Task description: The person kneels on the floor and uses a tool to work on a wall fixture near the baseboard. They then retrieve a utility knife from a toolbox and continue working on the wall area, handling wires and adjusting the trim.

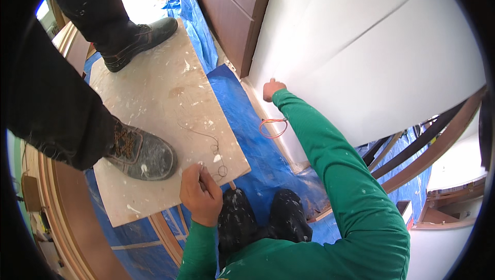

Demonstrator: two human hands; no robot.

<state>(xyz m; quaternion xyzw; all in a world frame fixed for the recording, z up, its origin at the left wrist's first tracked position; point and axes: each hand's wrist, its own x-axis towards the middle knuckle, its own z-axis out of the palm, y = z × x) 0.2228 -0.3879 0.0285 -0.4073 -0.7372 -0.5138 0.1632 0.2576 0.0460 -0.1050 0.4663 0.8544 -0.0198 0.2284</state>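
My left hand (201, 197) is closed in a pinch above the near edge of a paint-spattered board (154, 99). A small pale spot shows at its fingertips; I cannot make out what it is. Close to these fingers, a thin dark wire (214, 148) curls in loose loops over the board. My right arm reaches forward, and my right hand (273, 89) is closed against the lower part of a white wall panel (350, 73). Whatever its fingers hold, if anything, is hidden. Below that forearm a coil of red wire (273, 128) hangs beside the panel.
Another person stands on the board in dark work shoes (144, 153). Blue plastic sheeting (258, 146) covers the floor. A brown drawer cabinet (232, 12) stands by the panel. Curved wooden pieces (428, 148) lie at right, and long boards (62, 218) at left.
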